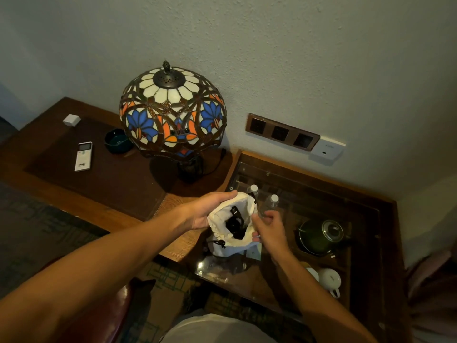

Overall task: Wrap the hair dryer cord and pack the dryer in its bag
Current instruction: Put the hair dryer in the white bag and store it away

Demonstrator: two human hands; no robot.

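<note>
Dim wooden desk [103, 211] behind; both hands, left hand [207, 211] and right hand [268, 227], grip the soft white drawstring bag [231, 246], its black hair dryer [235, 225] half hidden between the fingers.

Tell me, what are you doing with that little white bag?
A person is packing a hair dryer into a white drawstring bag. The left hand holds the bag's mouth open from the far side, while the right hand is at the near edge of the opening. The black dryer already sits down inside the bag, and the drawstring is not pulled shut yet. All this happens over a glass-topped table, beside a stained-glass lamp.
</note>
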